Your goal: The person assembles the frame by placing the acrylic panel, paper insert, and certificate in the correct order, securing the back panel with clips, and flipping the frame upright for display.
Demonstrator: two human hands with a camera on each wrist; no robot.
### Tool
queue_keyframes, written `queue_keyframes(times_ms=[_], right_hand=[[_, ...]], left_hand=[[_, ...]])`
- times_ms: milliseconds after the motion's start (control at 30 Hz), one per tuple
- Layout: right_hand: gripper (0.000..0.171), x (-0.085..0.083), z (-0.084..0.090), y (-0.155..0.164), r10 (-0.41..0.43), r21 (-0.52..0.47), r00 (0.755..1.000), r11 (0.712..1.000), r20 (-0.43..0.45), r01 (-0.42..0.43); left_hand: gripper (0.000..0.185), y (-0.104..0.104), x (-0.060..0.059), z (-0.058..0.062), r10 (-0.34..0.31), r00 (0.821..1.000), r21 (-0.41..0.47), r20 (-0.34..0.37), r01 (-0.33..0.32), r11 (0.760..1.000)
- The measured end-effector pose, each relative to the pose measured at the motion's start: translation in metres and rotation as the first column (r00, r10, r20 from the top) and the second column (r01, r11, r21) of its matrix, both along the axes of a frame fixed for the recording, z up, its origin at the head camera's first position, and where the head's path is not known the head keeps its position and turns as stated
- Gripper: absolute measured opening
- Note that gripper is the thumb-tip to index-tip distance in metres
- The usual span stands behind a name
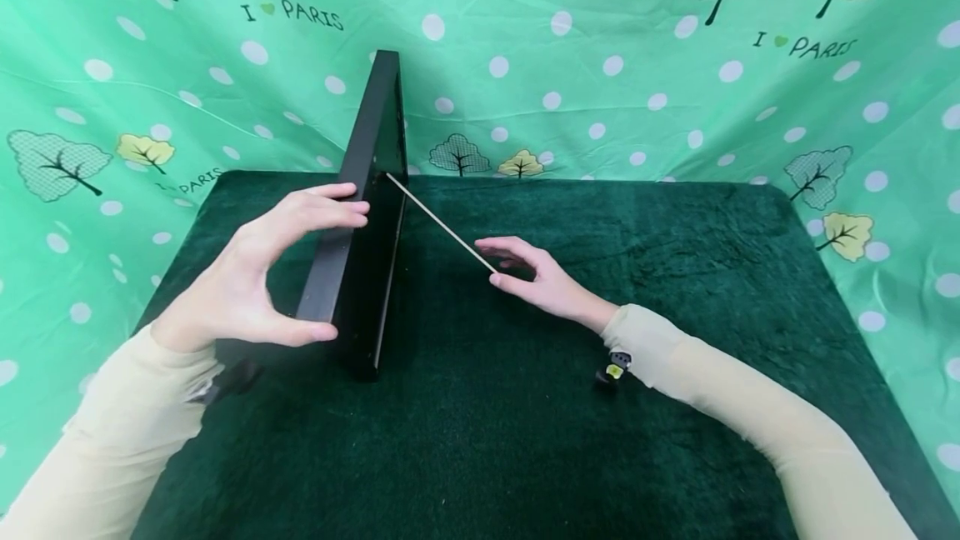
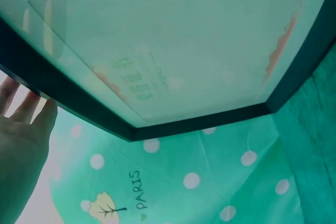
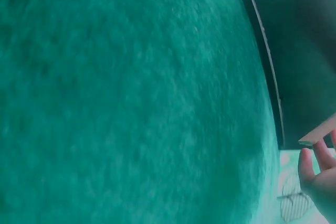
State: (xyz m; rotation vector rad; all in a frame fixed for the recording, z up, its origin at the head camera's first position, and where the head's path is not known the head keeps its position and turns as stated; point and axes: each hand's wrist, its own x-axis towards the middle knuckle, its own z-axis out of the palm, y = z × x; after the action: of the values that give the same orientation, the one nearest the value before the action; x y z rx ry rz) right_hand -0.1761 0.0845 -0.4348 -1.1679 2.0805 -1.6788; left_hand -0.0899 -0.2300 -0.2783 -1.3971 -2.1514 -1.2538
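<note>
A black picture frame stands on edge on the dark green cloth, its back turned to the right. My left hand touches the frame's upper edge, fingers and thumb spread apart along it. In the left wrist view, the frame's glazed front covers a pale sheet with faint print, and the fingertips lie against its border. A thin support leg slants out from the frame's back. Its free end is held between the thumb and fingers of my right hand. The leg looks flat and broad in the right wrist view.
A dark green plush cloth covers the table. Behind it and at both sides hangs a light green curtain with white dots, trees and printed words. A small dark device is on the right wrist.
</note>
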Motion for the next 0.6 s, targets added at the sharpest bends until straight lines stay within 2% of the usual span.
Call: queue_keyframes(times_ms=[167,367,600], right_hand=[[0.041,-0.004,0.001,0.011,-0.051,0.031,0.999,0.998,0.009,0.050],[0.035,-0.009,0.001,0.020,-0.111,0.022,0.993,0.994,0.048,0.110],[0.031,-0.019,0.002,0.026,-0.183,0.010,0.981,0.983,0.064,0.183]], left_hand=[[0.068,0.008,0.000,-0.001,0.061,0.995,-0.025,-0.075,-0.063,0.998],[0.068,0.011,-0.006,-0.008,0.111,0.989,-0.077,-0.096,-0.118,0.990],[0.066,0.026,-0.011,-0.007,0.168,0.977,-0.126,-0.129,-0.184,0.975]])
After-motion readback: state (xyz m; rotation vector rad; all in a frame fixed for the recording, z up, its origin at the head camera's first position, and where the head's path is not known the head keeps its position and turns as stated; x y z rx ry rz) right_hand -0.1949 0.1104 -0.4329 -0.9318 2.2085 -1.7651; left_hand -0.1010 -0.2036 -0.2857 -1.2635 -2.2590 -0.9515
